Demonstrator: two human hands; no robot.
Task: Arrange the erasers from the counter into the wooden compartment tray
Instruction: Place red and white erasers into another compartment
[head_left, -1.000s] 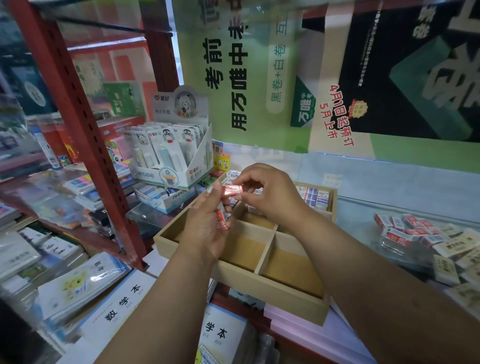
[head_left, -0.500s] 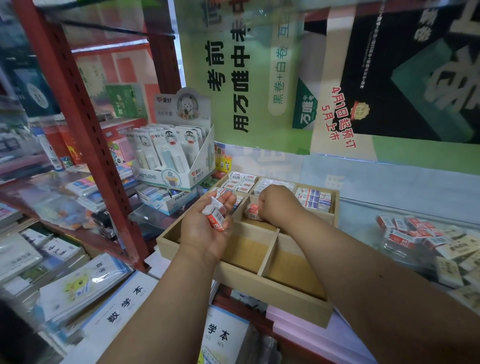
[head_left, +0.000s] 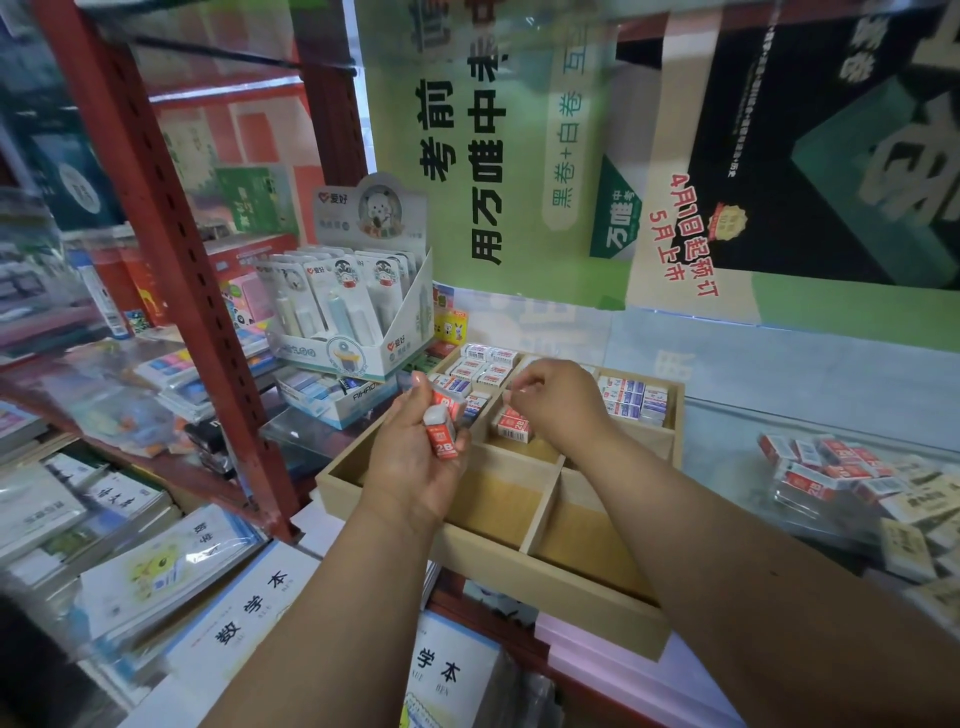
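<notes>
Left hand (head_left: 410, 462) curled round red-and-white erasers (head_left: 444, 427), above the wooden tray (head_left: 545, 582). Right hand (head_left: 558, 400) over tray's middle compartment, fingers bent, grip contents unclear. Loose erasers (head_left: 831, 473) heaped right of tray.

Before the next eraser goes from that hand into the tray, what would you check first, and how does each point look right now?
1. Left hand holds erasers ready to pass: ok.
2. Right hand free to take one: cannot tell, its fingers are curled over the tray.
3. Red eraser lies inside its compartment: ok.
4. Room left in the wooden tray: ok, the near compartments show bare bottoms.
5. More erasers waiting on the counter, pile at the right: ok.
</notes>
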